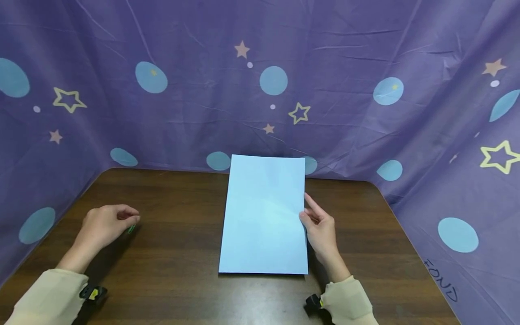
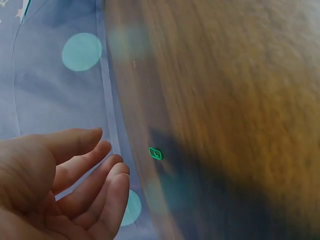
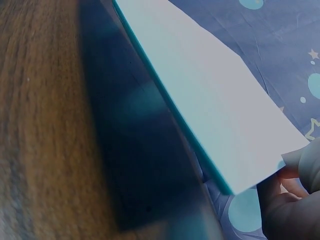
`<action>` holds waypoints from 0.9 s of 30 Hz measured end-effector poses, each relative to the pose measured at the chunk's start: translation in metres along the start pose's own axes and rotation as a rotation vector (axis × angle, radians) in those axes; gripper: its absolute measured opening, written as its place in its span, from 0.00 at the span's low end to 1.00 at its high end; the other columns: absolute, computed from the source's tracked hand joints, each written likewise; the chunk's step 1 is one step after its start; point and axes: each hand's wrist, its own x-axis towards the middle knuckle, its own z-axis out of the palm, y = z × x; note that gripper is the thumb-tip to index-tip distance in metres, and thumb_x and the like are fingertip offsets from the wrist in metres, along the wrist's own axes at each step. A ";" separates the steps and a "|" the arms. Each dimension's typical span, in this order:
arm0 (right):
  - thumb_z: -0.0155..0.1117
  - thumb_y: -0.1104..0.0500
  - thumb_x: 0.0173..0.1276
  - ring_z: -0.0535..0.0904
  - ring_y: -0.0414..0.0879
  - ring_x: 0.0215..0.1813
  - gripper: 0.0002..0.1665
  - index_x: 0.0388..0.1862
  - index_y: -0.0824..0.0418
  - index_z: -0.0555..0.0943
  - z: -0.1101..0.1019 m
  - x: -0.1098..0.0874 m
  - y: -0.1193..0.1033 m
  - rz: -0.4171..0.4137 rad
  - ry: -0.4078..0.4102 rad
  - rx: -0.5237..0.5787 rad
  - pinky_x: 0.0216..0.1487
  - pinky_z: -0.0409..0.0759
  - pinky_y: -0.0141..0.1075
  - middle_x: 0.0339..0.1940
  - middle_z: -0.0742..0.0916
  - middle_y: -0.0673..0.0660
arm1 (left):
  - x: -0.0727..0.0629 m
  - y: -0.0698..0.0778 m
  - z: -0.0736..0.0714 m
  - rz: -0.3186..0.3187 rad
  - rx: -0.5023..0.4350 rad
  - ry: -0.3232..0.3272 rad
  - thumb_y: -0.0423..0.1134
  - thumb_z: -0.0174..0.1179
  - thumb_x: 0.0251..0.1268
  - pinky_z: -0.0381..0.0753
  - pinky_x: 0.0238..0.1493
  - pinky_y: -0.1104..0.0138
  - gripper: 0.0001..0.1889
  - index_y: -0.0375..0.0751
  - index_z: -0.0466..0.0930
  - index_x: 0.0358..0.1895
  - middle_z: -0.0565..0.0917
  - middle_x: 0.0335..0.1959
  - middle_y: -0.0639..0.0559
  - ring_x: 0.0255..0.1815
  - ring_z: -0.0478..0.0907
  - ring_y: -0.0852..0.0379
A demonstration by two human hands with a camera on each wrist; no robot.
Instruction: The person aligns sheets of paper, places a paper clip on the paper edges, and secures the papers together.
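Note:
A light blue sheet or thin stack of paper (image 1: 264, 216) is held above the table, its shadow falling below it in the right wrist view. My right hand (image 1: 322, 232) pinches its right edge, thumb on the front and fingers behind. A small green paper clip (image 2: 156, 153) lies on the wood at the left. Over it hovers my left hand (image 1: 104, 224), with loosely bent fingers and the thumb apart from them. The left wrist view shows a gap between the fingertips and the clip, and nothing in that hand.
The brown wooden table (image 1: 174, 253) has rounded far corners. A purple curtain (image 1: 195, 90) with blue dots and stars surrounds its back and sides. Each sleeve carries a black wrist device (image 1: 93, 292).

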 end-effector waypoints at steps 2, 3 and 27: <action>0.66 0.67 0.78 0.82 0.44 0.51 0.33 0.76 0.40 0.78 0.000 0.000 0.000 -0.005 0.001 0.000 0.53 0.81 0.27 0.47 0.88 0.64 | -0.001 -0.003 0.000 -0.013 0.000 -0.020 0.45 0.69 0.73 0.75 0.38 0.49 0.12 0.39 0.91 0.46 0.91 0.37 0.46 0.41 0.84 0.38; 0.66 0.66 0.78 0.82 0.44 0.51 0.33 0.76 0.40 0.78 0.000 0.000 0.000 -0.005 0.000 0.000 0.53 0.81 0.27 0.47 0.87 0.64 | -0.001 -0.005 -0.001 -0.017 0.003 -0.030 0.45 0.69 0.73 0.74 0.38 0.50 0.12 0.40 0.91 0.45 0.91 0.35 0.48 0.40 0.84 0.40; 0.65 0.66 0.79 0.81 0.46 0.52 0.33 0.76 0.39 0.77 -0.001 0.000 0.000 0.005 -0.003 -0.008 0.53 0.81 0.26 0.48 0.87 0.64 | -0.004 -0.015 -0.001 -0.122 0.038 -0.197 0.52 0.72 0.66 0.73 0.45 0.38 0.17 0.40 0.87 0.39 0.88 0.40 0.39 0.49 0.78 0.25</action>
